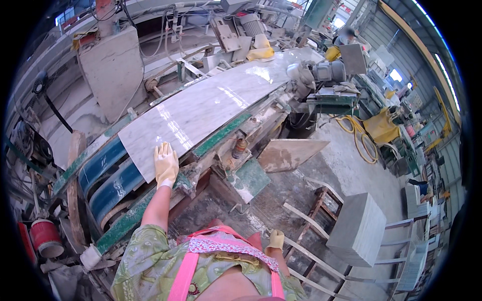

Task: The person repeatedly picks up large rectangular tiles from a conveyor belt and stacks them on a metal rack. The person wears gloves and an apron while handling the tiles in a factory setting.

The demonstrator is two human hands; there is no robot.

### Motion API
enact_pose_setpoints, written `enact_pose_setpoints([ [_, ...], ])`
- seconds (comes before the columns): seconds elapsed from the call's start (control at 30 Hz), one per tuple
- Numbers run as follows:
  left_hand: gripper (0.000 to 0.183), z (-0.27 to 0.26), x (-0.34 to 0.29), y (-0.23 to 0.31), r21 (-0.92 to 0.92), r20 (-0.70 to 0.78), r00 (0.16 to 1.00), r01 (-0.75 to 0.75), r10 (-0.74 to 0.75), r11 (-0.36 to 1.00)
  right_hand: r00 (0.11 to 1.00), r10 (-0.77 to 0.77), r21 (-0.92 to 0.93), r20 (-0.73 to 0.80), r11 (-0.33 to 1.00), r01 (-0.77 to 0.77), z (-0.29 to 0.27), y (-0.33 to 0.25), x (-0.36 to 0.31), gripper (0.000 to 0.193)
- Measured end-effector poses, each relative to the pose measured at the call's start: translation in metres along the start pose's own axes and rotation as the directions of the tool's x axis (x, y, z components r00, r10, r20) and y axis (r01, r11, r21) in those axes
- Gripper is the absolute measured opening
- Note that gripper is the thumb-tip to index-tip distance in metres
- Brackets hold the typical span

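My left hand, in a pale yellow glove, lies flat with its fingers stretched out on the near end of a polished white marble slab with grey veins. Under the slab's near end run dark blue conveyor belts, set in a green metal frame. My right hand, gloved in the same yellow, hangs low beside my body, away from the slab. Its fingers are too small and partly hidden to make out. Light glares in streaks across the slab.
A motor stands by the line's far end. A small bottle sits on the side ledge. To the right, stacked stone slabs rest on metal rails. A yellow hose coils on the floor. Another person is far back.
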State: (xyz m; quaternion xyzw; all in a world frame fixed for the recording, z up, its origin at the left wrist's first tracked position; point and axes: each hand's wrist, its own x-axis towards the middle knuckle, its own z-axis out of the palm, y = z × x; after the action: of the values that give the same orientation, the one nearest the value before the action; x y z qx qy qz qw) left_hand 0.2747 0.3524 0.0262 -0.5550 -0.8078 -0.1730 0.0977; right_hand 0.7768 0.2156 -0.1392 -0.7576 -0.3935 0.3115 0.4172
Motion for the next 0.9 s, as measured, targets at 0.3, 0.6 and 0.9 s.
enact_pose_setpoints([
  [0.3,0.046,0.008,-0.003,-0.003,0.02,-0.046,0.999,-0.022,0.023,1.0,0.998,0.064,0.108,-0.028,0.992,-0.06,-0.006,-0.005,-0.009,0.023],
  [0.6,0.044,0.013,0.0,-0.005,-0.021,-0.074,0.996,-0.047,0.045,0.999,0.993,0.111,0.147,-0.033,0.983,-0.105,-0.002,-0.009,-0.018,0.02],
  [0.9,0.043,0.01,0.001,-0.006,-0.03,-0.065,0.996,-0.056,0.053,0.998,0.985,0.165,-0.035,0.051,0.986,-0.163,-0.011,-0.036,-0.029,0.02],
])
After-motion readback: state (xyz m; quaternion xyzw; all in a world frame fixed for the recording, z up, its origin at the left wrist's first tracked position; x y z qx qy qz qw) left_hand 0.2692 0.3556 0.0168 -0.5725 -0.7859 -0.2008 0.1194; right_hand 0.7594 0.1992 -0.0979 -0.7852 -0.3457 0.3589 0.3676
